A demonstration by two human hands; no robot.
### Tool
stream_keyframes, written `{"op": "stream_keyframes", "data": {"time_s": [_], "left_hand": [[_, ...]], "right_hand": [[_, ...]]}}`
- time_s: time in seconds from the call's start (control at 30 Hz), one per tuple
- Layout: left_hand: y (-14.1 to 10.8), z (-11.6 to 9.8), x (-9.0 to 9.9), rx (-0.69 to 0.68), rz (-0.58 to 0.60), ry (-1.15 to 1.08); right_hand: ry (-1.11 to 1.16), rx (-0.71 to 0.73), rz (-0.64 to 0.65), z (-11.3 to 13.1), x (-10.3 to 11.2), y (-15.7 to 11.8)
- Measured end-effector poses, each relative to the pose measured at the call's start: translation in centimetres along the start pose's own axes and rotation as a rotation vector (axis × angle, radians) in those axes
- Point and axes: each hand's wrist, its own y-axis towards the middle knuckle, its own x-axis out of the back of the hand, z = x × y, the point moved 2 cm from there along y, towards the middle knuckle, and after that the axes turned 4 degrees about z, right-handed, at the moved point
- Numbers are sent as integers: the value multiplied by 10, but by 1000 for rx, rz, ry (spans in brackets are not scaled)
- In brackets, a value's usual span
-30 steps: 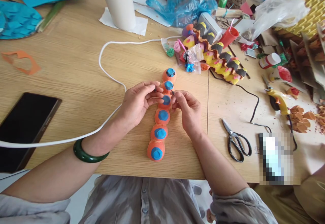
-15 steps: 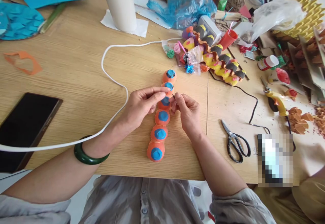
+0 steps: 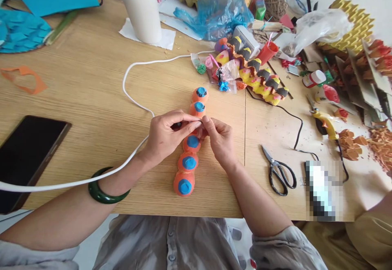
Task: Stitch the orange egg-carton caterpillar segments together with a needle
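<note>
Over an orange strip of egg carton cups (image 3: 184, 178), each topped with a blue patch, my two hands meet fingertip to fingertip. My left hand (image 3: 170, 133) is closed in a pinch, a small dark lump (image 3: 177, 125) showing beneath its curled fingers. Pinched too, my right hand (image 3: 221, 139) touches the left fingertips; what lies between them is too small to make out. The strip lies lengthwise on the wooden table, its middle cups hidden by my hands. Small black bits sit on the blue patch of the farthest cup (image 3: 201, 93).
Black-handled scissors (image 3: 278, 172) lie right of my right forearm. A white cable (image 3: 124, 78) loops across the table and over my left forearm. A phone (image 3: 30, 156) is at the left. Painted carton strips (image 3: 257, 72), a white bottle (image 3: 142, 13) and a blue plastic bag (image 3: 217, 15) stand farther back.
My fingertips have come together; they were slightly apart before, with a tiny dark bit at my right fingers. The camera view has shifted a little.
</note>
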Motion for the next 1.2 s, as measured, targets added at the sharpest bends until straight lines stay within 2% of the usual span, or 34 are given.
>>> {"op": "stream_keyframes", "data": {"time_s": [0.07, 0.17, 0.27, 0.37, 0.5, 0.6, 0.67, 0.77, 0.9, 1.0, 1.2], "left_hand": [[0, 1, 0, 35, 1, -32], [1, 5, 0, 170, 6, -159], [3, 8, -1, 275, 29, -291], [6, 8, 0, 316, 53, -351], [6, 5, 1, 331, 94, -339], [4, 4, 2, 345, 117, -309], [4, 3, 3, 340, 135, -280], [5, 0, 5, 296, 126, -213], [9, -1, 9, 294, 53, -145], [11, 0, 10, 304, 15, -134], [11, 3, 9, 303, 10, -114]], "right_hand": [[9, 30, -38, 1, 1, -1], [-11, 119, -112, 4, 3, -4], [-173, 231, -47, 5, 2, -7], [-313, 351, -19, 4, 1, -9], [-457, 550, -51, 4, 4, -9], [-602, 620, -56, 4, 7, -8], [-649, 581, -47, 5, 9, -7], [-588, 451, -66, 6, 10, -6], [-365, 240, -170, 3, 11, -6], [-188, 98, -163, -1, 11, -3], [116, -68, -165, -4, 13, 5]]}}
